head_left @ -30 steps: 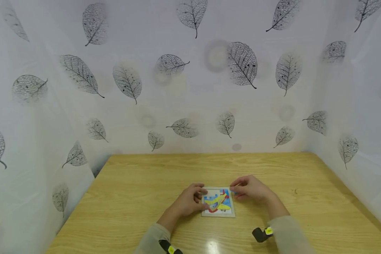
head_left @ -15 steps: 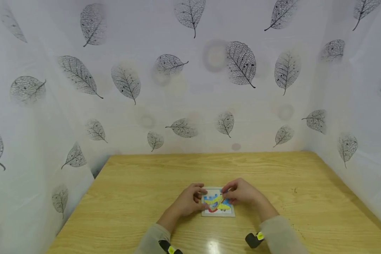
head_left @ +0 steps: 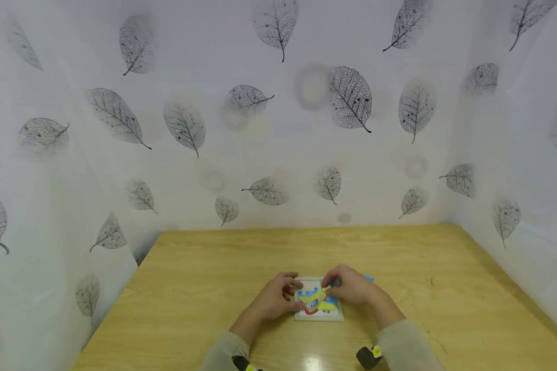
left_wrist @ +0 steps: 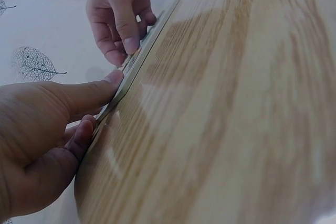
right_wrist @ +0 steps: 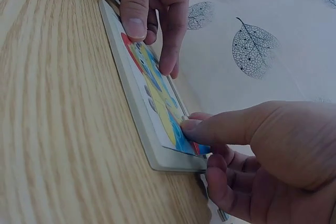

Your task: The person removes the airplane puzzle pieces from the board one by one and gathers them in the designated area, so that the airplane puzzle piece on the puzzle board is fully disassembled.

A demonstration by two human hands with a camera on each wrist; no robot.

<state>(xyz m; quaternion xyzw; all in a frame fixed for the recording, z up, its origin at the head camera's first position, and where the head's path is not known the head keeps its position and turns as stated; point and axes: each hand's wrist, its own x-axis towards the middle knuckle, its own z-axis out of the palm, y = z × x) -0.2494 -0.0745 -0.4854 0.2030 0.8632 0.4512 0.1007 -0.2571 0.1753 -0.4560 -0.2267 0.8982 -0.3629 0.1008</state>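
A square jigsaw puzzle [head_left: 319,317] in a pale frame lies on the table, showing a yellow plane with red and blue parts. My left hand [head_left: 276,296] holds the puzzle by its left side, thumb over the lower left of the picture and fingers round the upper left edge. Over the upper right corner, my right hand [head_left: 350,284] pinches a puzzle piece [right_wrist: 197,148] with red and blue on it, between thumb and curled fingers. That hand hides most of the piece in the head view. Just beyond the hand lies a blue piece [head_left: 369,277] on the table.
The wooden table [head_left: 204,268] extends around the puzzle on all sides. A white curtain [head_left: 297,144] printed with dark leaves stands behind the table and along both sides. Small black wrist cameras, such as the right one [head_left: 367,357], sit on both wrists.
My right hand has moved left from beside the puzzle's right edge to over its upper right corner. The blue piece beyond it has come into view. The left hand keeps its place.
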